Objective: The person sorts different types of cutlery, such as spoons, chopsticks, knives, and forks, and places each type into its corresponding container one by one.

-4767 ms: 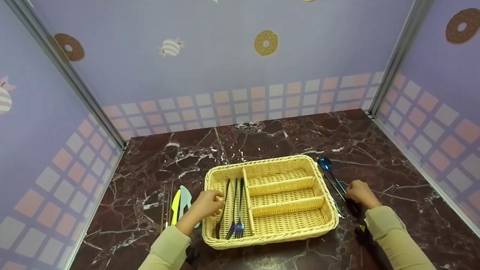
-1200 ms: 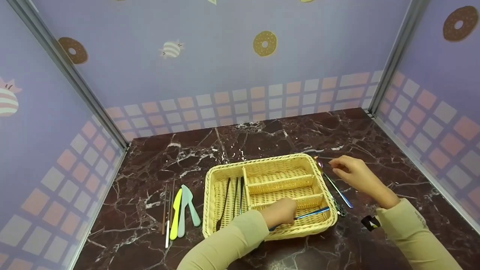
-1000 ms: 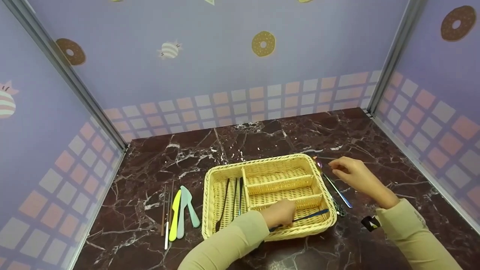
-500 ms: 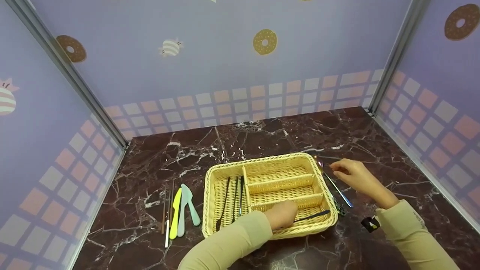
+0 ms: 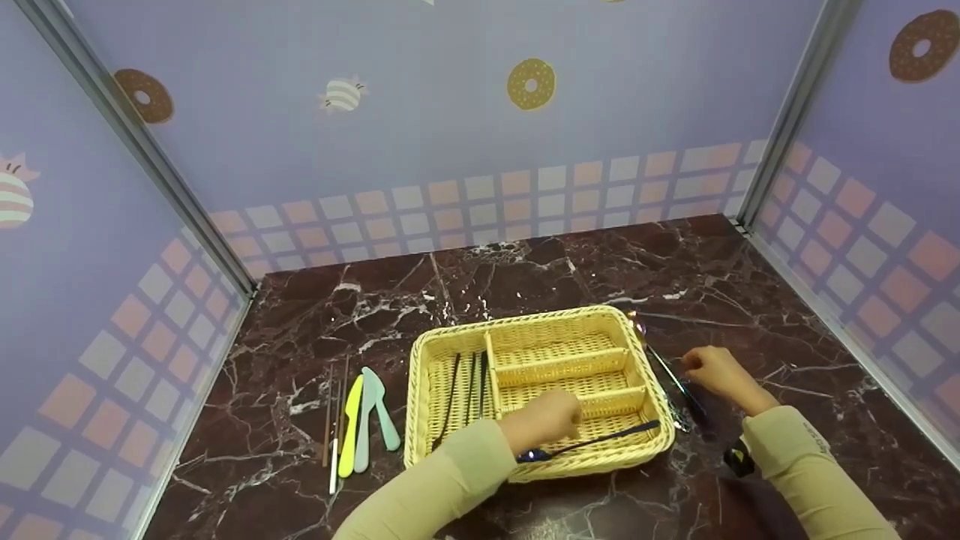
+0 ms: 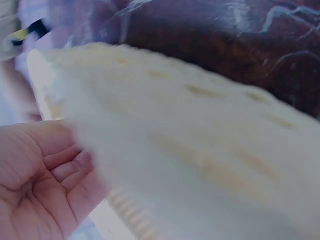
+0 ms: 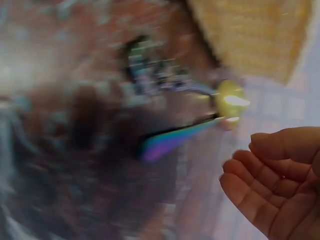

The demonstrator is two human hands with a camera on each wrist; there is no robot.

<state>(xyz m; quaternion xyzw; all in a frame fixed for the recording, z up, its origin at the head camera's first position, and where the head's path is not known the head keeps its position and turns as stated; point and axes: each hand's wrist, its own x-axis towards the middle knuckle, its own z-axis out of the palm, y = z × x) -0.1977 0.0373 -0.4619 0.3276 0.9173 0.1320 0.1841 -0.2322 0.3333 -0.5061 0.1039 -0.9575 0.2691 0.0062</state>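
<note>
A dark blue spoon (image 5: pixel 611 436) lies in the front compartment of the yellow wicker basket (image 5: pixel 540 475), its bowl toward the left. Just above that spoon is my left hand (image 5: pixel 546 417); in the left wrist view its fingers are loosely bent and hold nothing. My right hand (image 5: pixel 720 373) hovers right of the basket, near spoons lying on the table. The right wrist view shows this hand with loosely curved fingers, apart from a spoon with a rainbow handle (image 7: pixel 170 142) and another with a patterned handle (image 7: pixel 150 72). Both wrist views are blurred.
Several slim dark utensils (image 5: pixel 470 386) lie in the basket's left compartment. Left of the basket are a yellow knife (image 5: pixel 349 431), pale green knives (image 5: pixel 365 427) and chopsticks (image 5: pixel 334 450) on the dark marble table (image 5: pixel 300 307). Patterned walls stand around the table.
My left hand brought the blue spoon from the table's right side into the basket's front compartment, then let go and shifted left. My right hand has come lower, toward the remaining spoons' handles.
</note>
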